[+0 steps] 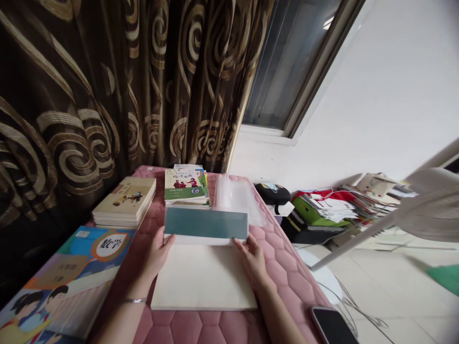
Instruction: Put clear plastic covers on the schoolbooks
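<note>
A thick book with a blank cream page (204,277) lies flat in front of me. At its far edge stands a tilted teal cover panel (206,222) with a white strip along its bottom; whether it is joined to the book is unclear. My left hand (159,251) pinches the panel's left lower corner, thumb in front. On the other side my right hand (254,255) grips the right lower corner the same way. Just behind the panel lie clear plastic book sleeves (238,198) and a pile of colourful books (186,186).
Pink quilted padding (222,327) covers the surface. To the left are a stack of beige books (125,198) and a blue maths textbook (71,282). A phone (333,325) lies at the right edge. Beyond stands a white fan (430,215), with cables on the floor.
</note>
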`<state>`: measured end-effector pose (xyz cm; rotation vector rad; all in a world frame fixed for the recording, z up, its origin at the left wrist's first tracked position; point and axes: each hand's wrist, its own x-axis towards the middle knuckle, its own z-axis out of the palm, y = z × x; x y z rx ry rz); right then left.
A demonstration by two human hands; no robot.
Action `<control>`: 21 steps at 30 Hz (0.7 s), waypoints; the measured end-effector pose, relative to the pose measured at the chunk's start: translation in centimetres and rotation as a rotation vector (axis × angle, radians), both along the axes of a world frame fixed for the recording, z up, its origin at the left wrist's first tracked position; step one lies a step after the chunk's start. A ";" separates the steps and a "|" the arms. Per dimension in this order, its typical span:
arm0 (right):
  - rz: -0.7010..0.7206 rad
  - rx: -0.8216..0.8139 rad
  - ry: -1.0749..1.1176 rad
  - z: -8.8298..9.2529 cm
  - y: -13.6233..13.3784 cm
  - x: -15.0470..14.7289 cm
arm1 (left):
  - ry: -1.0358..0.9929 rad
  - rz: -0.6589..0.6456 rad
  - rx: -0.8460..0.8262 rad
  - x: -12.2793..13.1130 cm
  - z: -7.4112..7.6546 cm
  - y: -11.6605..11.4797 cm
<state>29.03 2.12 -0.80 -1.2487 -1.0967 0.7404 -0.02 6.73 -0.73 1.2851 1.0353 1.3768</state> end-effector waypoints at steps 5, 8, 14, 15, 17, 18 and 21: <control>-0.046 -0.014 -0.045 0.0 0.2 0.0 | -0.010 -0.017 -0.021 0.0 0.3 -0.2; -0.039 -0.016 -0.041 0.1 0.1 -0.1 | -0.009 -0.015 -0.039 -0.1 0.3 -0.3; -0.016 0.006 -0.027 0.0 -0.1 0.2 | 0.020 0.018 0.004 -0.1 -0.3 0.1; -0.019 0.006 -0.040 -0.1 -0.1 0.3 | 0.027 0.024 0.016 -0.1 -0.4 0.2; -0.031 -0.003 -0.082 -0.4 0.0 0.5 | 0.035 0.028 0.039 -0.2 -0.7 0.4; -0.036 -0.010 -0.102 -0.5 0.0 0.7 | 0.034 0.025 0.047 -0.2 -0.8 0.4; -0.037 -0.024 -0.122 -0.9 0.2 0.9 | 0.029 0.000 0.047 -0.2 -0.9 0.4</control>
